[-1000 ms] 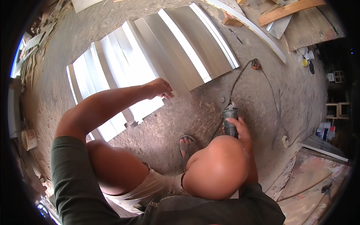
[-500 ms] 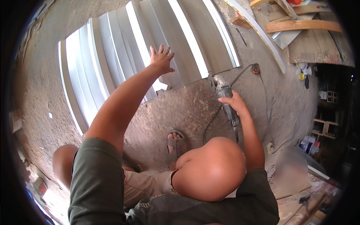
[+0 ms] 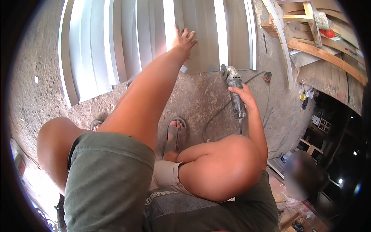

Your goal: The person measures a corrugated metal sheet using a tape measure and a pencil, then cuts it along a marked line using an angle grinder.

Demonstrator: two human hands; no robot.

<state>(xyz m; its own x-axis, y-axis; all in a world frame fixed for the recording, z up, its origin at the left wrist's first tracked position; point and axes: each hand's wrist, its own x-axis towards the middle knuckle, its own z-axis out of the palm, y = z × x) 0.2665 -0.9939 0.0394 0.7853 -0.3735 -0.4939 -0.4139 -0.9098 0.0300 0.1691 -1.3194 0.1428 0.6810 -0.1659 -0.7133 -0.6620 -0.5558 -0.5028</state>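
A ribbed metal sheet (image 3: 203,54) lies on the ground in front of me. My left hand (image 3: 185,41) reaches far out over it, fingers spread and holding nothing; it seems to rest on the sheet beside a bright rib. In my right hand (image 3: 245,96) is a grey angle grinder (image 3: 234,82), gripped around its body. The grinder's disc (image 3: 223,72) is at the sheet's near edge, by the end of another bright rib. Whether it touches the metal, I cannot tell. A dark power cord (image 3: 214,121) trails from the grinder's rear.
Wooden offcuts and boards (image 3: 328,58) are piled at the far right, with a long pale strip (image 3: 281,38) beside them. A thin dark rod (image 3: 264,42) and an orange-black plug (image 3: 267,76) lie on the concrete. My sandalled foot (image 3: 176,131) stands near the cord.
The view has turned and shifted, so the sheet looks straighter and farther up. My left hand stays over the sheet with fingers spread; the grinder remains in my right hand by the sheet's edge.
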